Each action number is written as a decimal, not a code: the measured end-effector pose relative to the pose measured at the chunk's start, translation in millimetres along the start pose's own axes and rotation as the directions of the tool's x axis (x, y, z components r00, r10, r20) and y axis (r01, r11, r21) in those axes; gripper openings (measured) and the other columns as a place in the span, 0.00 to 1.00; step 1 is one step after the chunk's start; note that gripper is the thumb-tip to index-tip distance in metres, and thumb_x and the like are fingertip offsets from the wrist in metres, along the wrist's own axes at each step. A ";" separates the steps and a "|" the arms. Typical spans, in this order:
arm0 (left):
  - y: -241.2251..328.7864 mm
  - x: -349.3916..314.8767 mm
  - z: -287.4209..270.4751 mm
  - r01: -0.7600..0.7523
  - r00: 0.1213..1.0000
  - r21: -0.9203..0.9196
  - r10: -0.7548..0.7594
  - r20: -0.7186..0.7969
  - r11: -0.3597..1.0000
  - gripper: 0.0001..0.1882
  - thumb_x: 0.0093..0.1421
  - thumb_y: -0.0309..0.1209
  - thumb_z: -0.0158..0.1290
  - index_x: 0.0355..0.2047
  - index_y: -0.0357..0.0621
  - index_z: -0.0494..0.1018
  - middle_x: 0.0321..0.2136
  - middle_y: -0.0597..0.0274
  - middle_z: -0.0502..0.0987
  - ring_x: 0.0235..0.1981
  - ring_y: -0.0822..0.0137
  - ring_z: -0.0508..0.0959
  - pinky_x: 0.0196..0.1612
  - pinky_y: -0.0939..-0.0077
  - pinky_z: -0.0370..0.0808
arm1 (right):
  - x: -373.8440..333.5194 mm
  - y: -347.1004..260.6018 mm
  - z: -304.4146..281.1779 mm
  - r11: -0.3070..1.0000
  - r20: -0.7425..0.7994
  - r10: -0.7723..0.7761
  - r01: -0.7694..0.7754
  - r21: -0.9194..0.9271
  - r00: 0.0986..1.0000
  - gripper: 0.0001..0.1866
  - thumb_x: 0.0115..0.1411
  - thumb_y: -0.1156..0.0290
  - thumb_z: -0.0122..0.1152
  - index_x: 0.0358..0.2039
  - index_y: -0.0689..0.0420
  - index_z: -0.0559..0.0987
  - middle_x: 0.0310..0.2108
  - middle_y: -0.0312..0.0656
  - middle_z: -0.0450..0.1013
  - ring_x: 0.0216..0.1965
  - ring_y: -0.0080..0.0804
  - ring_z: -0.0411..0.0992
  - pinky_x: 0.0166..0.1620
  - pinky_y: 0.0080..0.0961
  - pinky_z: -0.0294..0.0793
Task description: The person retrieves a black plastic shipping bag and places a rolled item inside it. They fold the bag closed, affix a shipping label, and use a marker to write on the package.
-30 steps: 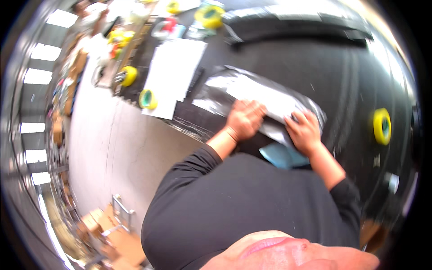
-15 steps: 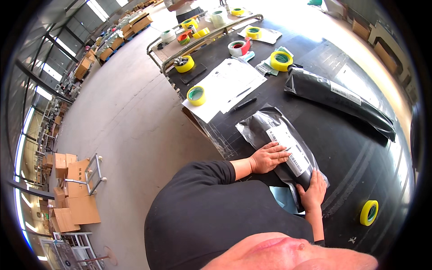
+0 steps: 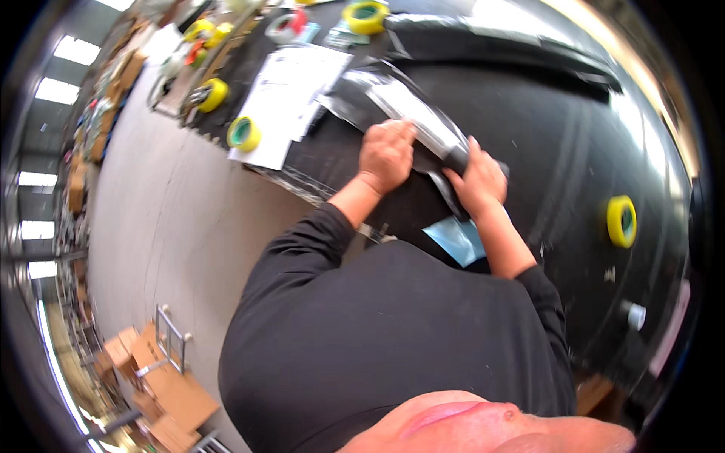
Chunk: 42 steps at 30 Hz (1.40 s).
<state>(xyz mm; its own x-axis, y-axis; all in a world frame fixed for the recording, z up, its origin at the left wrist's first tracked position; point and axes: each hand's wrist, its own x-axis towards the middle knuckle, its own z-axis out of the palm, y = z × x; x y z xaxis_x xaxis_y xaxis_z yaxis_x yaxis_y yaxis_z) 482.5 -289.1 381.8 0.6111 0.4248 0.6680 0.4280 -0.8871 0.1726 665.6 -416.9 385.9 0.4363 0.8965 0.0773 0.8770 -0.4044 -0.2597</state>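
Observation:
A black plastic mailer parcel (image 3: 359, 93) with a long white label (image 3: 415, 115) lies slantwise on the black table (image 3: 559, 174) before me. At its left edge is my left hand (image 3: 387, 155), fingers curled down onto the plastic. My right hand (image 3: 482, 181) is wrapped around the parcel's near end, thumb on the left and fingers on the far side. A loose flap of black plastic hangs out beside the right thumb. Close to my body, below that flap, lies a light blue sheet (image 3: 458, 240).
Paper sheets (image 3: 291, 90) with a yellow tape roll (image 3: 244, 134) on them lie at the left. A longer black parcel (image 3: 506, 47) sits at the back. Another yellow tape roll (image 3: 621, 221) stands at the right. Cardboard boxes (image 3: 174, 389) are on the floor.
The view has shifted, with the table's far end now largely cut off. My left hand has gone from lying flat on the label to curling at the parcel's edge. My right hand still holds the near end.

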 end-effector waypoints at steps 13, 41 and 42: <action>51.4 -34.9 19.7 0.021 0.973 -0.195 0.024 0.228 0.981 0.14 0.46 0.24 0.55 0.36 0.47 0.78 0.54 0.65 0.75 0.41 0.64 0.77 0.47 0.66 0.69 | -24.5 6.6 5.8 0.994 0.051 0.032 -0.026 -0.106 0.998 0.47 0.56 0.44 0.61 0.70 0.51 0.55 0.70 0.43 0.52 0.71 0.41 0.46 0.70 0.50 0.39; 79.1 -2.3 -26.9 -0.192 0.861 -0.715 0.465 0.206 0.672 0.09 0.52 0.38 0.62 0.26 0.50 0.74 0.32 0.66 0.74 0.40 0.59 0.76 0.45 0.64 0.75 | -53.8 -14.3 -20.6 0.549 -0.001 -0.764 0.651 0.524 0.645 0.28 0.52 0.71 0.64 0.56 0.54 0.73 0.59 0.43 0.69 0.61 0.43 0.63 0.65 0.36 0.61; 76.4 -2.5 -28.4 -0.191 0.858 -0.708 0.466 0.216 0.680 0.10 0.51 0.38 0.63 0.25 0.50 0.74 0.30 0.66 0.74 0.38 0.60 0.76 0.44 0.65 0.75 | -53.6 -13.6 -16.8 0.569 0.007 -0.755 0.651 0.503 0.655 0.25 0.54 0.69 0.62 0.54 0.53 0.74 0.58 0.42 0.70 0.62 0.42 0.63 0.65 0.37 0.61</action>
<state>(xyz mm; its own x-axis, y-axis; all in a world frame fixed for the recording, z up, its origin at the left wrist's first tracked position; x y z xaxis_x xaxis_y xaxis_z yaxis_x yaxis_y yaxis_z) 494.7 -363.0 413.9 0.8677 -0.0096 0.4970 -0.2967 -0.8122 0.5022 633.7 -462.5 401.4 -0.3779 0.8941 0.2403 0.6811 0.4443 -0.5820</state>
